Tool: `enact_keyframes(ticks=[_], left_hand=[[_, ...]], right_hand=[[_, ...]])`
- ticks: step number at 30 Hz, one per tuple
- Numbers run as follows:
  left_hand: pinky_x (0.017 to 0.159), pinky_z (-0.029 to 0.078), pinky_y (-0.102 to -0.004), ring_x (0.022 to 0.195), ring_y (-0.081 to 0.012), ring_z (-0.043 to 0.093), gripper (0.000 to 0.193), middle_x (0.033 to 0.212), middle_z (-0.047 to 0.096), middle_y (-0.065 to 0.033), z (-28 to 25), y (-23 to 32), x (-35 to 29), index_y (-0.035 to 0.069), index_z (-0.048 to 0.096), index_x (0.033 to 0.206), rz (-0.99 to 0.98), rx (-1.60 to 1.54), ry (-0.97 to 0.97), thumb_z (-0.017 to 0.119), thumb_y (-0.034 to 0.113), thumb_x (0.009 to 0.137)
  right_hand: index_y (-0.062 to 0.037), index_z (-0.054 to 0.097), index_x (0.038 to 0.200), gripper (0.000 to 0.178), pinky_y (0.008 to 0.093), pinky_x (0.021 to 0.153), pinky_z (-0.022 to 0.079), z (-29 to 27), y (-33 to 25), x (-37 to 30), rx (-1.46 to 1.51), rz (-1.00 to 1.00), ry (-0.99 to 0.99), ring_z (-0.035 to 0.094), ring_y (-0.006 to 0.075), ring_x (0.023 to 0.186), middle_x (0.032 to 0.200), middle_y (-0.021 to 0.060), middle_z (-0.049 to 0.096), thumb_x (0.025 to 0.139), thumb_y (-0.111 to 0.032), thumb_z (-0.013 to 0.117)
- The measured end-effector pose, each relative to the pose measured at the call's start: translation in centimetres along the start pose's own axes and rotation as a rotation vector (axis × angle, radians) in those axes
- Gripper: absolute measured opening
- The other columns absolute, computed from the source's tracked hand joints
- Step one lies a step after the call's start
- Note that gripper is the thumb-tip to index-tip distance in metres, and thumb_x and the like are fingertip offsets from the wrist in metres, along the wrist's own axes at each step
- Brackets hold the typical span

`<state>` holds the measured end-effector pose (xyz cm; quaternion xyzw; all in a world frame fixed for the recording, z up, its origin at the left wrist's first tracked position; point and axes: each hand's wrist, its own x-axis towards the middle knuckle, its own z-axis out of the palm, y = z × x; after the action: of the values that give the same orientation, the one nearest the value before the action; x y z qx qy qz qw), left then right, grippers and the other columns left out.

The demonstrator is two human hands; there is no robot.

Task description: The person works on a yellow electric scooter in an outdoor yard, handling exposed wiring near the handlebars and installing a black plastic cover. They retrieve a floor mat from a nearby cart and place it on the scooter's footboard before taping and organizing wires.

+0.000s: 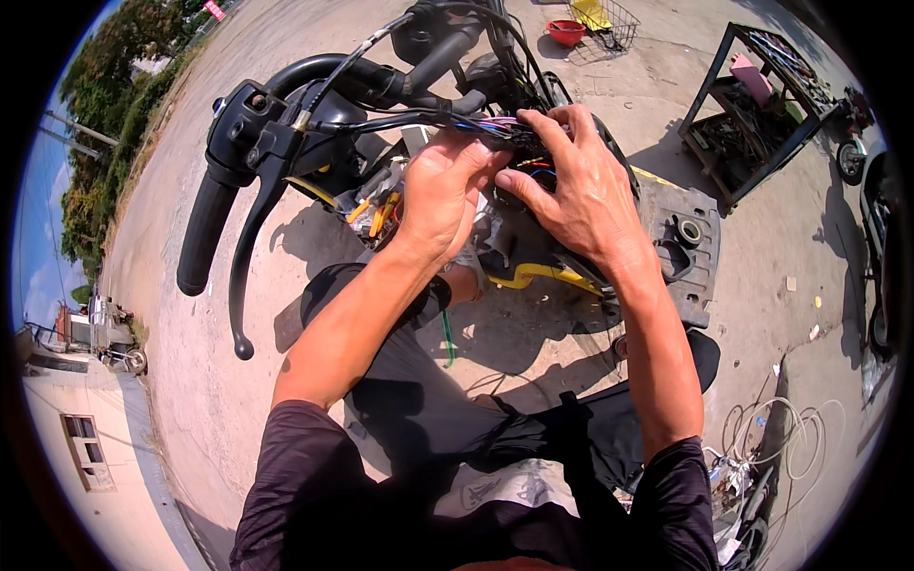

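Just below the handlebar, my left hand (pixel 440 195) is closed around a bundle of thin coloured wires (pixel 490 126), thumb pressed on them. My right hand (pixel 595 190) sits at the bundle's other side. Its index fingertip rests by the wires while its thumb stays apart from the index finger. Black-sheathed cables (pixel 367 124) run from the bundle toward the handlebar's left end. There, a black rubber grip (pixel 198 233) and a long black lever (pixel 249 276) stick out toward me. Red and yellow wires show beneath my right fingers; part of the bundle is hidden by both hands.
A yellow frame tube (pixel 538 274) lies below my hands. At right stand a grey plastic tray (pixel 700 262) with rings on it and a metal tool cart (pixel 762 114). A red bowl (pixel 566 33) is beyond. Pale coiled cable (pixel 795 438) lies at lower right.
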<state>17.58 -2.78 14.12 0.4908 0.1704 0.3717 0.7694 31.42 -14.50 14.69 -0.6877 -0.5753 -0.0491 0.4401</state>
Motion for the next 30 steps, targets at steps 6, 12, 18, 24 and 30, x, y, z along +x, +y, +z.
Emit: enact_keyframes(ticks=[6,12,18,24,30], left_hand=[[0.088,0.060,-0.0315,0.102,-0.0176,0.072,0.031,0.117,0.074,-0.0117,0.3,-0.8,-0.7,-0.005,0.066,0.126,-0.018,0.143,-0.008,0.055,0.021,0.113],[0.085,0.061,-0.0305,0.093,-0.0158,0.072,0.025,0.108,0.074,-0.0087,-0.8,-1.3,-0.3,-0.002,0.067,0.118,0.165,0.203,0.126,0.058,0.020,0.112],[0.076,0.062,-0.0297,0.084,-0.0154,0.071,0.018,0.101,0.072,-0.0106,-3.0,-0.3,-0.9,-0.004,0.064,0.112,0.203,0.167,0.226,0.059,0.013,0.110],[0.076,0.063,-0.0299,0.085,-0.0161,0.071,0.016,0.100,0.072,-0.0105,-2.5,-0.3,-1.7,-0.005,0.063,0.115,0.163,0.183,0.187,0.060,0.009,0.108],[0.096,0.061,-0.0345,0.109,-0.0191,0.070,0.021,0.120,0.070,-0.0092,-2.1,0.6,-0.3,0.000,0.060,0.127,0.203,0.121,0.094,0.060,0.002,0.105]], right_hand=[[-0.0043,0.061,0.132,0.067,0.0467,0.086,0.051,1.0,-1.0,0.0,-0.230,-0.027,0.033,0.062,0.0337,0.113,0.126,0.0127,0.058,0.074,-0.026,0.087],[-0.0039,0.066,0.122,0.045,0.0467,0.083,0.052,1.5,-0.6,0.1,-0.260,0.045,-0.031,0.068,0.0340,0.102,0.108,0.0144,0.066,0.081,-0.019,0.077],[-0.0069,0.064,0.131,0.048,0.0455,0.091,0.056,-0.2,-1.2,0.0,-0.183,0.011,-0.034,0.069,0.0384,0.107,0.124,0.0154,0.065,0.086,-0.008,0.077],[-0.0056,0.063,0.136,0.058,0.0452,0.097,0.055,-0.4,-2.5,-0.1,-0.053,0.016,-0.006,0.065,0.0368,0.116,0.132,0.0158,0.059,0.082,-0.010,0.084],[-0.0067,0.061,0.139,0.064,0.0449,0.095,0.055,0.6,-2.2,-0.1,-0.073,0.003,0.009,0.065,0.0360,0.115,0.133,0.0159,0.059,0.081,-0.017,0.087]])
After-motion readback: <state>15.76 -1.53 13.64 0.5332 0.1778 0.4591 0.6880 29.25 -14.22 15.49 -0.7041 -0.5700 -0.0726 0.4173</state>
